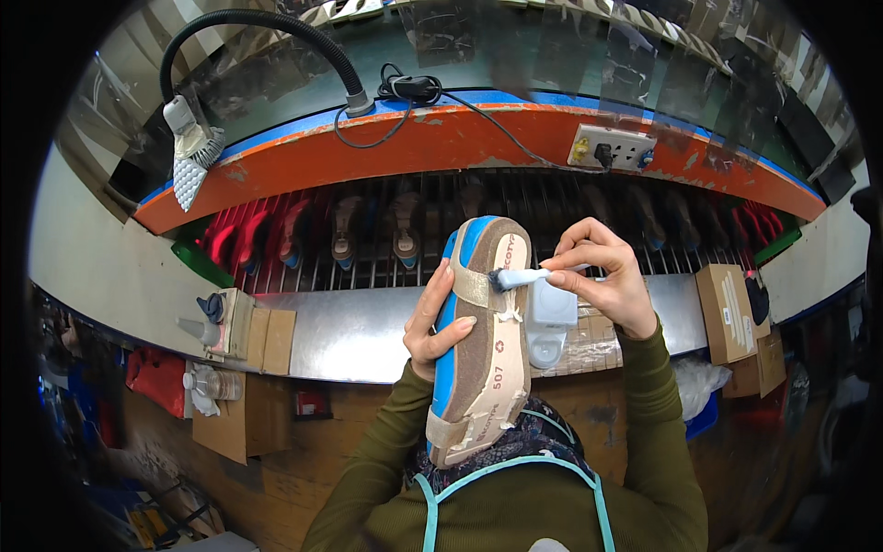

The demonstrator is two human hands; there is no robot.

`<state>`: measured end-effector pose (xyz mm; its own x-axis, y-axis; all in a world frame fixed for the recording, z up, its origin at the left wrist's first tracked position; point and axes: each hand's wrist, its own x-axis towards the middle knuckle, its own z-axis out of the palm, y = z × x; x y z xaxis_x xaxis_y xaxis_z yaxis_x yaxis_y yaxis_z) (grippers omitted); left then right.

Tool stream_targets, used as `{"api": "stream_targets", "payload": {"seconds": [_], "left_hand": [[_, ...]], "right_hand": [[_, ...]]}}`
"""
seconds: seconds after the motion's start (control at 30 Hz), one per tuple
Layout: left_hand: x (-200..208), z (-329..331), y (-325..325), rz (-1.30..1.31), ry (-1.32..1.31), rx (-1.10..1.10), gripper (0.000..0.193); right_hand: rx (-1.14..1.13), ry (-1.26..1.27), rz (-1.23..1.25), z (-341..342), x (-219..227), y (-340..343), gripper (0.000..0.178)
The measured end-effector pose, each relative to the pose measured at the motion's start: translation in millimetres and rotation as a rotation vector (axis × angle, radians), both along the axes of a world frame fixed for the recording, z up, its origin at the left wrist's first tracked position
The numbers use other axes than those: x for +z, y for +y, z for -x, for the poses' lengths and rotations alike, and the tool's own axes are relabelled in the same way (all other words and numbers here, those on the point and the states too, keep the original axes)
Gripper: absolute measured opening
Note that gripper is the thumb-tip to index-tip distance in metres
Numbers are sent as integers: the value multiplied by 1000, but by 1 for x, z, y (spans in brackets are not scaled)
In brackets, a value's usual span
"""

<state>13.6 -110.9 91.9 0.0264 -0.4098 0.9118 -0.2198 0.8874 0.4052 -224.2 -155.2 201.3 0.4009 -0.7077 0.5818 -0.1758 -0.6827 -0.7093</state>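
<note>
My left hand (pixel 432 331) grips the blue side of a shoe last (pixel 469 368), its fingers and thumb bent round the edge. The last is held sole up, upright in front of my body. A brown insole with a pale centre board covers its underside, and beige straps fold over the edges. In my right hand (pixel 602 276), thumb and fingers pinch the white handle of a small brush (pixel 526 276). Its dark bristles touch the insole beside the upper strap. A white plastic container (pixel 552 317) stands just behind the last, partly hidden by it.
A metal ledge (pixel 349 327) crosses ahead, with cardboard boxes (pixel 727 317) at both ends. Beyond it, several lasts (pixel 407 230) rest on a rod rack (pixel 368 271) under red light. An orange beam (pixel 497 129) carries a power strip (pixel 612 149); a flexible-necked lamp (pixel 189 147) hangs left.
</note>
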Motion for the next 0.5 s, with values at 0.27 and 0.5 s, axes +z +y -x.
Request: {"api": "stream_targets", "payload": {"seconds": [0.27,0.5], "left_hand": [[-20,1,4,-409,159,-97,37],[-29,3,-4,-451,224,-165,38]], "right_hand": [[-332,155,299,-7,-14,25,20],[-398,-78,161,-15,-30,14,19]]}}
